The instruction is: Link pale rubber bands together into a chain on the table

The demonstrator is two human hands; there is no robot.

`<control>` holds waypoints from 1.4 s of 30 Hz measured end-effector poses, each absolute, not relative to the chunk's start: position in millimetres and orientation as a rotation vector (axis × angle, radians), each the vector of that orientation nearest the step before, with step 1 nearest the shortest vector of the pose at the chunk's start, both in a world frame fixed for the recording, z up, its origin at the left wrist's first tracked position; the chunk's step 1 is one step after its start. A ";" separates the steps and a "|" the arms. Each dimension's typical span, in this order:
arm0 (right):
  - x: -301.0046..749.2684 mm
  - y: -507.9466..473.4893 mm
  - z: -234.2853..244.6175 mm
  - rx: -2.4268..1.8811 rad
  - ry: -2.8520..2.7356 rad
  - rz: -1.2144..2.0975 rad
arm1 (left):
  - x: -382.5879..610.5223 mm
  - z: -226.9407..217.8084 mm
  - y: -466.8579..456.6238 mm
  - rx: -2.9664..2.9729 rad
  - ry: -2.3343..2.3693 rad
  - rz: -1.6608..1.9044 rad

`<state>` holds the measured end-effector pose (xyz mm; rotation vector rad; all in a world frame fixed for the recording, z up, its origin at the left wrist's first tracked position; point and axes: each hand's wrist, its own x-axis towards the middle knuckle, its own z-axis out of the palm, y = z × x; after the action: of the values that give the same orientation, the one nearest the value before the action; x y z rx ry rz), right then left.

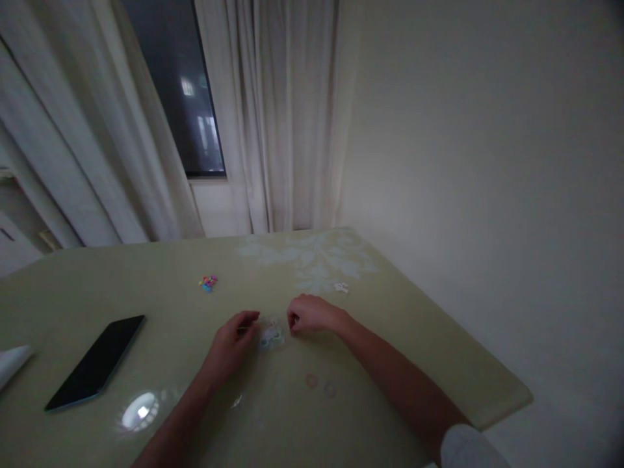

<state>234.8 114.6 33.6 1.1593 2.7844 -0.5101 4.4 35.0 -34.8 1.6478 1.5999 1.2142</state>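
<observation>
"Considering what is seen, what could go wrong from here?"

"The clear packet is placed in the middle of the worktop, well apart from the far and right edges. It could be tipped if its left side is pressed unevenly, and its small contents could be spilled. Also, the pinkish ring and the paler ring, found toward the near side, could be brushed away if the right forearm is lowered."

"How are the hands held?"

"The left hand is half curled at the packet's left side; whether the packet is gripped cannot be told. The right hand is bent inward just beside its right side; whether something is pinched cannot be told."

"And what is counted?"

"Two hands, one packet, two loose rings, one coloured heap toward the far edge, one white cluster toward the far right corner, and one dark tablet toward the left. The pieces in the packet, heap and cluster are too small to be counted surely."
</observation>
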 end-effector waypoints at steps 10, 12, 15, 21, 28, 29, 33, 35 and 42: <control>225.2 103.5 36.5 1.136 2.785 -0.338 | 0.9 -31.5 33.3 1.739 1.628 1.141; 225.9 106.2 39.3 1.170 2.838 -0.403 | 3.6 -31.8 32.4 1.741 1.608 1.130; 221.5 105.8 39.9 1.108 2.960 -0.619 | 9.9 -29.3 29.5 1.771 1.569 1.098; 202.1 96.4 22.7 1.021 3.054 -0.659 | 18.4 -19.6 23.4 1.862 1.480 1.045; 224.4 113.4 39.6 1.024 3.035 -0.771 | 17.6 -24.7 24.6 1.806 1.523 1.090; 231.8 117.5 45.5 1.105 3.033 -0.715 | 17.9 -25.7 24.8 1.801 1.534 1.088; 255.5 129.6 55.0 1.391 2.863 -0.470 | 20.6 -26.7 24.2 1.790 1.563 1.055; 258.7 131.7 49.3 1.400 2.794 -0.470 | 21.7 -25.8 23.4 1.769 1.581 1.046; 242.0 129.9 29.8 1.262 2.798 -0.527 | 19.1 -20.1 21.4 1.711 1.638 1.024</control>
<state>242.0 129.9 29.8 1.2616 2.7985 -0.5271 19.1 21.4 -20.1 1.7112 1.6379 1.0239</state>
